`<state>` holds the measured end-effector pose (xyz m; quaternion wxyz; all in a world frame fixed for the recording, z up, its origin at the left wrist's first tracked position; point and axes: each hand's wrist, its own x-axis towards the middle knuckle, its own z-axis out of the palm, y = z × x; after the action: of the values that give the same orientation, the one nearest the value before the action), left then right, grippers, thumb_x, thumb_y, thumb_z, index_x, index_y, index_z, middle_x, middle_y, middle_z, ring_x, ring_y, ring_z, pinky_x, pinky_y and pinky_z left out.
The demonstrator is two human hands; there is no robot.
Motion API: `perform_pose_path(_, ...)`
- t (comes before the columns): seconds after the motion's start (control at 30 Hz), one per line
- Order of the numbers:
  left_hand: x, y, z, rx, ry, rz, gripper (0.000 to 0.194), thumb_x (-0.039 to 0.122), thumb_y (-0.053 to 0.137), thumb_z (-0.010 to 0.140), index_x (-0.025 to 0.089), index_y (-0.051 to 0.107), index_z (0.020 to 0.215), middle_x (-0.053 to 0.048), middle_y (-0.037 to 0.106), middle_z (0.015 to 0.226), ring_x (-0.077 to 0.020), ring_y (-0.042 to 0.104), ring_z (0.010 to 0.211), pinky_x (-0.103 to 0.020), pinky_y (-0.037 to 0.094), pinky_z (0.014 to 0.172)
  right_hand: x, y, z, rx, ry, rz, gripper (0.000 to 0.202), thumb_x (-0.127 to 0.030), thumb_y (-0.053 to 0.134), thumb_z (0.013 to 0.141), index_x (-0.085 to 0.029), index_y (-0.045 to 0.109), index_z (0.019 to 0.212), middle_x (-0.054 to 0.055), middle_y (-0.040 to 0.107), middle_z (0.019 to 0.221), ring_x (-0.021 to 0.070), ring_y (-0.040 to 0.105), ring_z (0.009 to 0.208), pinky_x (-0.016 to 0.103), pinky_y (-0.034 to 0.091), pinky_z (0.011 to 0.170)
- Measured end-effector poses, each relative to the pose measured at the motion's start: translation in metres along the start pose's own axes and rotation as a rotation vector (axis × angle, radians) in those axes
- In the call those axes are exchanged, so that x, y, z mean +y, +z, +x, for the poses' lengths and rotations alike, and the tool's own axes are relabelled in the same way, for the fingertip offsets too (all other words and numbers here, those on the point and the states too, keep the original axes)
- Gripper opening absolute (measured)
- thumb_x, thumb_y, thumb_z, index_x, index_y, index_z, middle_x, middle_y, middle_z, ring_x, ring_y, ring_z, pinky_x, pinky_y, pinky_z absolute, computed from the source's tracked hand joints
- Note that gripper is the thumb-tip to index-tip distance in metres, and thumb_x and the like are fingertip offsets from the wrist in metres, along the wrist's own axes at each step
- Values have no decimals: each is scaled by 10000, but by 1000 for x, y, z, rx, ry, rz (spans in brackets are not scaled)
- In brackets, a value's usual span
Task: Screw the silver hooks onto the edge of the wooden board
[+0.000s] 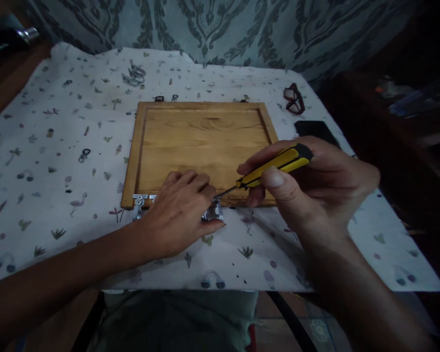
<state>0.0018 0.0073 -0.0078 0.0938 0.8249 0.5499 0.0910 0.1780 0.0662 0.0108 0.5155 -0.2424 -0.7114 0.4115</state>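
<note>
A wooden cabinet door (205, 142) with a raised frame lies flat on the table. My left hand (179, 212) rests over its near edge, fingers curled around a silver metal hinge (215, 212) and partly hiding it. My right hand (322, 190) grips a yellow and black screwdriver (284, 161) by its handle. The shaft slants down to the left, its tip at the hinge beside my left fingertips. Whether the tip sits in a screw head is too small to tell. Another silver hinge (140, 201) lies along the door's near left corner.
A patterned white cloth (66, 161) covers the table. Several silver metal pieces (134, 76) lie at the back left. Dark-framed glasses (294, 99) and a black flat object (316, 131) are at the right. A patterned wall hanging (220, 29) stands behind.
</note>
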Motion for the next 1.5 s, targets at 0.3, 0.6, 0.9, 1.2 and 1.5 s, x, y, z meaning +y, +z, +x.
perform_pose_path(0.3,0,0,-1,-15,-6,-26,408,500,693,864,151,690,1075,-78,648,1024,-288,571,1064,-445,445,900,-1,0,1,-47,-10,-16,59,-206,773,829,-228,741,874,-9,729,830,93,636,498,211,524,385)
perform_pose_path(0.6,-1,0,1,-24,-5,-20,439,501,692,863,140,689,1113,-88,652,1042,-297,571,1076,-459,450,911,0,2,3,-35,-5,-5,84,-234,799,807,-232,715,809,-27,729,805,79,628,479,190,519,373)
perform_pose_path(0.9,0,-1,0,-26,-14,-29,406,499,691,864,152,693,1076,-75,654,1037,-287,567,1072,-449,438,918,0,1,3,-43,-10,-25,120,-176,803,778,-245,708,800,-36,736,797,94,632,478,209,519,366)
perform_pose_path(1.2,1,-1,0,-30,-14,-33,401,485,696,863,146,693,1077,-81,654,1025,-285,567,1061,-444,437,913,1,1,3,-35,-1,-26,132,-223,821,771,-242,690,775,-36,720,772,97,614,465,220,510,360)
perform_pose_path(1.5,2,-4,1,-61,-18,-12,400,493,685,867,140,688,1056,-87,643,1026,-294,559,1052,-452,434,912,4,1,2,-22,-8,-27,138,-241,826,765,-255,689,782,-32,704,783,95,582,448,233,469,352)
